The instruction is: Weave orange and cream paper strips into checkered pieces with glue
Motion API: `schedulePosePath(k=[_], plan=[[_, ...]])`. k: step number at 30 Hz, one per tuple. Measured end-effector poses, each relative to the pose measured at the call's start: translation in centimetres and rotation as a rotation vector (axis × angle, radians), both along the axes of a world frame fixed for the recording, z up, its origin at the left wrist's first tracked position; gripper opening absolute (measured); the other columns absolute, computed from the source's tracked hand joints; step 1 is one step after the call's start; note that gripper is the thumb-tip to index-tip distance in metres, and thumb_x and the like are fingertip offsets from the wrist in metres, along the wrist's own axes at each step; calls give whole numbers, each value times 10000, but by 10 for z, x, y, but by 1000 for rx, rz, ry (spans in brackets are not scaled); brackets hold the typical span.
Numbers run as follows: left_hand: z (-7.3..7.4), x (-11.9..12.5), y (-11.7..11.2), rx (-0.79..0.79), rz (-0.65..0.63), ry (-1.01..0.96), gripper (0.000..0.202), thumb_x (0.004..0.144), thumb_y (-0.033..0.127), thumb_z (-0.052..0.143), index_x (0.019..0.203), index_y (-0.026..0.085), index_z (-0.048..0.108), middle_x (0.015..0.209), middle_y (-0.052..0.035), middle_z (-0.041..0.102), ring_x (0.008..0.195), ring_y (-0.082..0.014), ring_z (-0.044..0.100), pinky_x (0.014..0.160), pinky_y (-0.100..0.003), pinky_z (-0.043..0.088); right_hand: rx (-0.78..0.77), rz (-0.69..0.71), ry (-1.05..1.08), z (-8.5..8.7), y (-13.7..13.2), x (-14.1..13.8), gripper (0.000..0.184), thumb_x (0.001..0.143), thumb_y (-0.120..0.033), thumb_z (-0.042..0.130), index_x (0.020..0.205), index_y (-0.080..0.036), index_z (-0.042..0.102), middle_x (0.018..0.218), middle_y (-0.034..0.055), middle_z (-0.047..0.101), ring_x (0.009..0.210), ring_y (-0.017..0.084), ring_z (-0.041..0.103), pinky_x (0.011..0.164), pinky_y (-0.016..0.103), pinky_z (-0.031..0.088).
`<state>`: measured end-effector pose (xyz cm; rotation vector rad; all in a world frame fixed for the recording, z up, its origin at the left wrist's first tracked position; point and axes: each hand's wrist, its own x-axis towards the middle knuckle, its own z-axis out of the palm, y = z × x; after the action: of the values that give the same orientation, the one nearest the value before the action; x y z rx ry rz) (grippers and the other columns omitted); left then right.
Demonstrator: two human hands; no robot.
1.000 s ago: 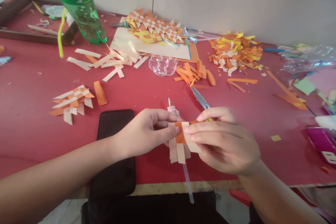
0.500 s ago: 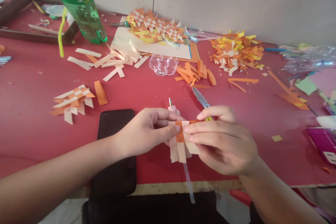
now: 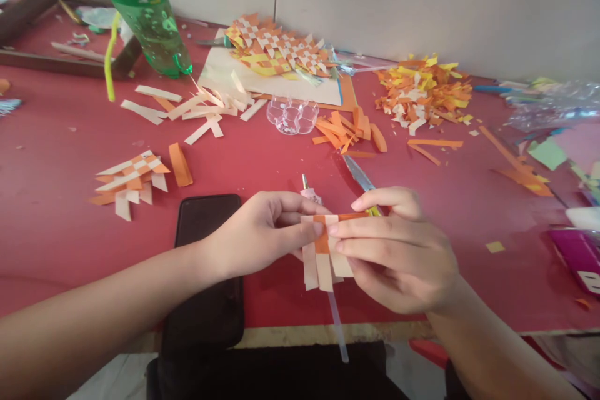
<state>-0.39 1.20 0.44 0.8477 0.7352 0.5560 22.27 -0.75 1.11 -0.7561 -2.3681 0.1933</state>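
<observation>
Both hands hold one small woven piece of orange and cream paper strips [image 3: 322, 251] just above the red table's near edge. My left hand [image 3: 262, 234] pinches its left side with thumb and fingers closed. My right hand [image 3: 400, 250] pinches the right side, fingers pressed flat on the strips. Loose cream ends hang down below the hands. Scissors [image 3: 359, 176] and a pen-like stick [image 3: 309, 190] lie on the table behind the hands, partly hidden.
A black phone [image 3: 206, 275] lies under my left wrist. A finished woven piece [image 3: 129, 181] lies left, cream strips [image 3: 201, 109] and orange strips [image 3: 347, 128] further back, a scrap heap [image 3: 422, 94] right, a green bottle [image 3: 140, 6] at the back left.
Almost nothing: both hands keep their pinch on the woven strips, which have shifted very slightly.
</observation>
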Motion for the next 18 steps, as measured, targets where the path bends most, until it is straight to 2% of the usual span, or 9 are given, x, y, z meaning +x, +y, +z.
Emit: schedulePosePath(k=[5, 8, 12, 15, 18], plan=[[1, 0, -1, -17, 14, -16, 117, 883, 188, 685, 985, 138, 715, 793, -25, 767, 687, -110, 722, 637, -183, 568, -4, -20, -9, 0, -1, 0, 362, 707, -98, 658, 986, -329, 674, 968, -40, 771, 1006, 297, 659, 771, 533, 529], [3, 0, 0, -16, -7, -60, 114, 904, 206, 662, 991, 139, 695, 794, -41, 770, 709, -142, 741, 664, -221, 580, -1, -19, -16, 4, -2, -1, 296, 709, -129, 630, 936, -310, 685, 989, -17, 759, 1006, 304, 638, 762, 523, 511], [4, 0, 1, -30, 32, -96, 82, 899, 190, 669, 967, 146, 686, 798, -28, 760, 746, -147, 747, 693, -227, 594, -38, -40, 29, 9, -7, -3, 274, 730, -172, 566, 957, -265, 688, 1145, 41, 657, 1110, 304, 562, 877, 518, 502], [4, 0, 1, -19, 99, -119, 58, 880, 177, 694, 935, 160, 697, 821, 2, 744, 770, -122, 729, 742, -233, 604, -63, -171, 216, 5, -8, -4, 243, 763, -199, 559, 972, -268, 663, 1168, 77, 543, 1103, 295, 539, 916, 523, 492], [3, 0, 0, 46, 159, -134, 49, 866, 174, 712, 914, 164, 705, 836, 8, 738, 786, -110, 710, 779, -232, 593, -196, -226, 477, 0, -8, -6, 298, 771, -279, 653, 1062, -263, 591, 1104, 103, 545, 1025, 289, 586, 871, 522, 530]])
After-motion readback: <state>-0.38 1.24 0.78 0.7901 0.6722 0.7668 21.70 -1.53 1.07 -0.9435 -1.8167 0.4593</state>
